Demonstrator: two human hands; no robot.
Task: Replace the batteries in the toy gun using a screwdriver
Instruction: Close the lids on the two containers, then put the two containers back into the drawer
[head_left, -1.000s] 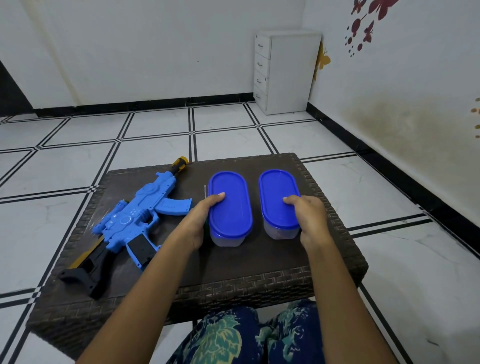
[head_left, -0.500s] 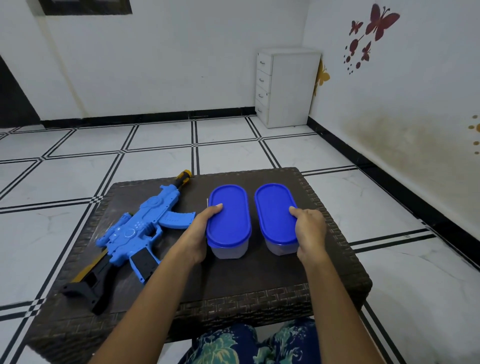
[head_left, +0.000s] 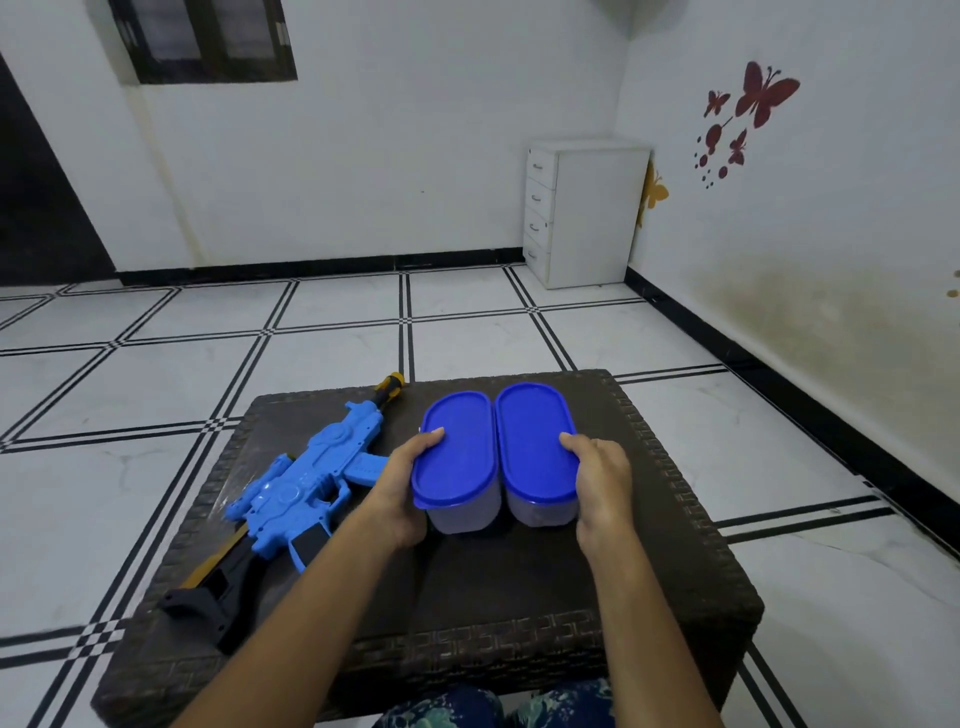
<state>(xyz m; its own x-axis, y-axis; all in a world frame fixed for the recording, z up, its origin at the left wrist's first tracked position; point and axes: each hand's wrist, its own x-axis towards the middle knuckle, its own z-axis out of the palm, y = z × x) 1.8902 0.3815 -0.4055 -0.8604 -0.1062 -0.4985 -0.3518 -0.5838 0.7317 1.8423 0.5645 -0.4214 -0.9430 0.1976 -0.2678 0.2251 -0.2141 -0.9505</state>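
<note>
Two blue-lidded boxes (head_left: 457, 457) (head_left: 537, 452) are held side by side by the left hand (head_left: 402, 486) and right hand (head_left: 602, 480) (fingers wrapped around each), and the toy gun (head_left: 306, 480), lying on the desk (head_left: 519, 597) just left, could be knocked off.

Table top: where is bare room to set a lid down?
Bare patches on the table: the near strip in front of the boxes, between the forearms, and the right margin beside the right hand. The left is crowded by the gun.
</note>
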